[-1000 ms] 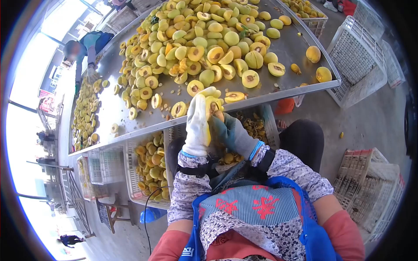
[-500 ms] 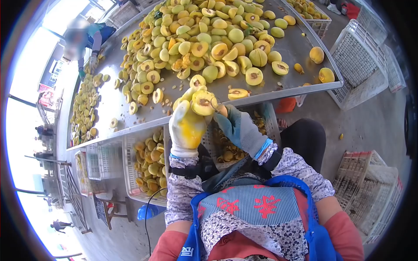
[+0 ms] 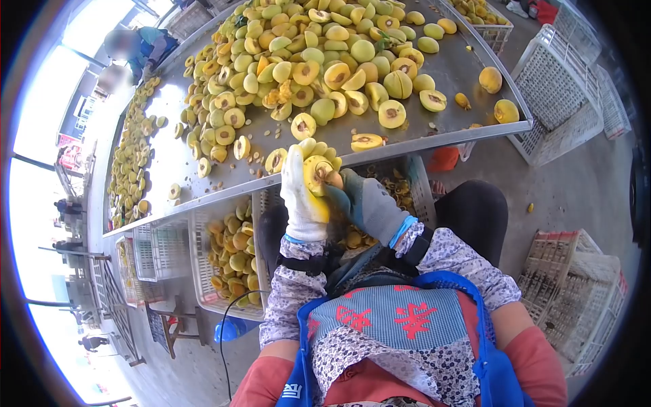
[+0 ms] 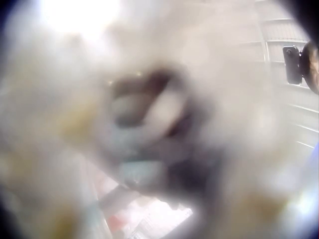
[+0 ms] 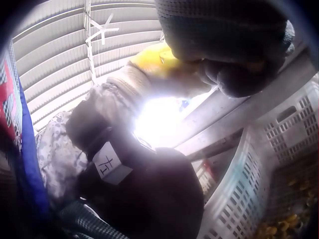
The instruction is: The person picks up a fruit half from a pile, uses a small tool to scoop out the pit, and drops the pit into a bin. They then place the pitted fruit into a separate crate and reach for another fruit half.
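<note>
In the head view my left hand (image 3: 303,203), in a white glove stained yellow, holds a peach half (image 3: 315,173) at the table's near edge. Its cut face is turned toward my right hand (image 3: 373,207), which wears a grey and teal glove. That hand grips a small tool with a tan end (image 3: 333,179) against the cut face; the fingers hide most of it. More peach halves show behind the left fingers. The right wrist view shows the dark gloved right hand (image 5: 219,40) close up, with the left glove (image 5: 134,79) beyond it. Blur fills the left wrist view.
A large heap of halved peaches (image 3: 298,61) covers much of the metal table (image 3: 447,122). Below its edge stand a crate of peaches (image 3: 203,271) and one of scraps (image 3: 420,197). White crates (image 3: 559,95) stand at right. Another person (image 3: 146,51) works at far left.
The left hand has turned, hiding its stained palm side, and tilted the peach half toward the right hand. The right hand has moved slightly left, its tool now over the cut face.
</note>
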The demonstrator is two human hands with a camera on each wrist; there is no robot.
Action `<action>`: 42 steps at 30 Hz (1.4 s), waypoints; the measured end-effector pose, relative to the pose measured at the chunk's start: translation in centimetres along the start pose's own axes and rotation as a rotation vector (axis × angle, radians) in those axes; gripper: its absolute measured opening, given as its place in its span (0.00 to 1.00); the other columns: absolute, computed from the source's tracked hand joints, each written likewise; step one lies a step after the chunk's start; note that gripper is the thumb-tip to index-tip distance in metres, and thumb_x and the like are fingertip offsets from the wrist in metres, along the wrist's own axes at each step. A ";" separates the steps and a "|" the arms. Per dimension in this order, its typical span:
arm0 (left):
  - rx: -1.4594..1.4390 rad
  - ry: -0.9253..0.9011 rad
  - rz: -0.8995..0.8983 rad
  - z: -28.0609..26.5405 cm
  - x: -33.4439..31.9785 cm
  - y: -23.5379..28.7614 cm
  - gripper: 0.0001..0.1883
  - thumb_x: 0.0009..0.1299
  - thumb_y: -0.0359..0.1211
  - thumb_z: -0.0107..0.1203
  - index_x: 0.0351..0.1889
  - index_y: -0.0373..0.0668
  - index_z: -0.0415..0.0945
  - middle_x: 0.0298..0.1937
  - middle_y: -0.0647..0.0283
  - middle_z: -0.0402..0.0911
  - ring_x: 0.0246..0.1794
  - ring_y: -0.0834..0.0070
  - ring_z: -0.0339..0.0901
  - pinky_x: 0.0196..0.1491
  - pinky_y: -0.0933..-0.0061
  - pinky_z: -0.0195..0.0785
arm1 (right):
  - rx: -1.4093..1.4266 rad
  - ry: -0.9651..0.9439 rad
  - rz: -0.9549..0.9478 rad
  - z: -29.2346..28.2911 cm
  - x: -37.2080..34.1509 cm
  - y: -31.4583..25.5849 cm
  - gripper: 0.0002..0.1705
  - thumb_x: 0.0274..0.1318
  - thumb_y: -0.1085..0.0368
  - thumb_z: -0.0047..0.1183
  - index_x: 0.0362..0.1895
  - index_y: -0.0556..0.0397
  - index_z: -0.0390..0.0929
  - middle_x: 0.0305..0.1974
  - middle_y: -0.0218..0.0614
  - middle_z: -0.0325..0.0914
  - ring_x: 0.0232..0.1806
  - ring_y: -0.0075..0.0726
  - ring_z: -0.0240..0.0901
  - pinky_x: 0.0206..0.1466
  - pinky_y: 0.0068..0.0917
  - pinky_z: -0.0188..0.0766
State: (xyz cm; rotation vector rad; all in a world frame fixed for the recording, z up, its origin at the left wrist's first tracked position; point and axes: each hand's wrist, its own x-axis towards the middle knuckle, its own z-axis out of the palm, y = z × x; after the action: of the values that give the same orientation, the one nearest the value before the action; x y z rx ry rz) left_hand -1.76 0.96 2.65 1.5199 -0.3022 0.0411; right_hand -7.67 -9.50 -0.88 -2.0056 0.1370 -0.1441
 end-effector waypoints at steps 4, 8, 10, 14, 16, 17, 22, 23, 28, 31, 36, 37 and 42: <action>-0.036 -0.009 -0.044 -0.1 0.4 0.3 0.19 0.79 0.42 0.46 0.53 0.35 0.74 0.48 0.55 0.79 0.47 0.63 0.81 0.49 0.62 0.78 | -0.038 -0.040 -0.071 0.0 -0.2 0.5 0.27 0.69 0.41 0.46 0.49 0.53 0.75 0.34 0.59 0.80 0.38 0.67 0.78 0.42 0.54 0.73; -0.390 0.023 -0.302 -0.6 0.5 0.2 0.16 0.78 0.41 0.48 0.49 0.36 0.75 0.47 0.55 0.79 0.44 0.63 0.81 0.47 0.60 0.79 | -0.057 -0.051 -0.046 -0.5 -0.5 -0.2 0.28 0.69 0.41 0.45 0.48 0.53 0.75 0.35 0.58 0.80 0.40 0.67 0.78 0.44 0.52 0.74; -0.283 -0.054 -0.232 -0.7 0.4 0.0 0.15 0.78 0.40 0.49 0.49 0.36 0.75 0.47 0.54 0.79 0.43 0.62 0.82 0.46 0.59 0.80 | -0.069 -0.127 0.038 -0.7 -0.6 -0.6 0.30 0.70 0.39 0.42 0.50 0.55 0.76 0.36 0.58 0.81 0.42 0.67 0.78 0.47 0.50 0.73; -0.303 0.053 -0.155 0.0 -0.1 -1.3 0.15 0.79 0.40 0.48 0.44 0.36 0.77 0.39 0.56 0.83 0.38 0.64 0.83 0.43 0.64 0.80 | 0.375 -0.088 0.010 3.1 -0.7 2.0 0.23 0.70 0.49 0.52 0.52 0.57 0.77 0.37 0.44 0.85 0.39 0.35 0.82 0.46 0.34 0.76; -0.111 0.053 0.037 0.0 -0.2 -1.5 0.15 0.78 0.40 0.48 0.43 0.37 0.78 0.38 0.56 0.83 0.37 0.65 0.83 0.42 0.65 0.80 | 0.621 -0.196 0.190 2.8 -0.8 1.2 0.22 0.70 0.51 0.54 0.52 0.58 0.78 0.37 0.36 0.85 0.40 0.22 0.75 0.46 0.27 0.75; 0.065 0.006 0.152 -0.3 -0.2 -1.4 0.15 0.78 0.39 0.48 0.43 0.36 0.78 0.38 0.56 0.84 0.37 0.65 0.83 0.42 0.65 0.80 | 0.622 -0.192 0.191 2.5 -0.9 0.9 0.22 0.70 0.51 0.54 0.52 0.58 0.78 0.37 0.36 0.85 0.40 0.22 0.75 0.46 0.27 0.75; 0.297 -0.099 0.219 -0.4 -0.5 1.0 0.14 0.71 0.39 0.57 0.41 0.36 0.77 0.36 0.59 0.85 0.40 0.60 0.81 0.46 0.64 0.75 | -0.095 -0.173 0.046 -1.2 -1.0 -1.1 0.28 0.70 0.41 0.43 0.52 0.54 0.76 0.37 0.60 0.81 0.42 0.66 0.79 0.46 0.50 0.74; 0.395 -0.114 0.257 -1.0 -0.2 0.6 0.13 0.71 0.38 0.57 0.41 0.35 0.77 0.36 0.59 0.85 0.39 0.61 0.81 0.45 0.65 0.75 | -0.095 -0.173 0.046 -1.3 -1.0 -0.7 0.28 0.70 0.41 0.43 0.52 0.54 0.76 0.37 0.60 0.81 0.42 0.66 0.79 0.46 0.50 0.74; 0.104 -0.152 0.033 -1.3 0.0 -0.2 0.15 0.75 0.39 0.54 0.41 0.33 0.76 0.36 0.56 0.83 0.37 0.66 0.82 0.41 0.68 0.79 | 0.001 -0.177 -0.106 -0.4 -1.2 0.8 0.24 0.69 0.44 0.47 0.53 0.48 0.75 0.41 0.56 0.81 0.42 0.64 0.78 0.44 0.51 0.74; -0.347 -0.136 -0.289 -1.0 -0.1 0.2 0.13 0.78 0.35 0.48 0.41 0.32 0.75 0.36 0.53 0.82 0.37 0.69 0.81 0.39 0.70 0.80 | 0.341 -0.102 -0.086 2.0 -1.5 1.7 0.25 0.69 0.44 0.49 0.50 0.52 0.77 0.40 0.52 0.81 0.38 0.56 0.81 0.41 0.45 0.75; -0.231 -0.034 0.020 0.5 -0.7 1.0 0.17 0.78 0.39 0.50 0.35 0.34 0.80 0.32 0.53 0.85 0.31 0.68 0.82 0.40 0.67 0.79 | 0.649 -0.218 0.191 2.5 -2.1 0.9 0.24 0.71 0.48 0.49 0.48 0.58 0.78 0.38 0.36 0.82 0.38 0.28 0.76 0.43 0.29 0.73; -0.229 -0.092 -0.066 0.3 -0.4 0.4 0.18 0.78 0.39 0.49 0.34 0.33 0.80 0.32 0.53 0.85 0.30 0.68 0.82 0.39 0.68 0.79 | 0.628 -0.246 0.233 2.0 -2.0 0.5 0.20 0.72 0.52 0.50 0.48 0.58 0.79 0.38 0.29 0.82 0.42 0.17 0.73 0.46 0.21 0.72; -0.045 -0.089 0.096 -0.4 0.8 -2.2 0.22 0.79 0.41 0.47 0.29 0.34 0.82 0.28 0.58 0.85 0.24 0.78 0.78 0.30 0.79 0.70 | 0.852 -0.430 0.695 0.1 -2.3 -2.5 0.34 0.65 0.25 0.37 0.24 0.37 0.68 0.11 0.21 0.57 0.07 0.24 0.49 0.09 0.26 0.46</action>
State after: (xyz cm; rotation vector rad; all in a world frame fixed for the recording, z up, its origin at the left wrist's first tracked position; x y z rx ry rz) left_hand -0.44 1.05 0.64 1.4644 -0.4449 0.0423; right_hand -9.81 -8.01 1.29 -1.0208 0.4078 0.5812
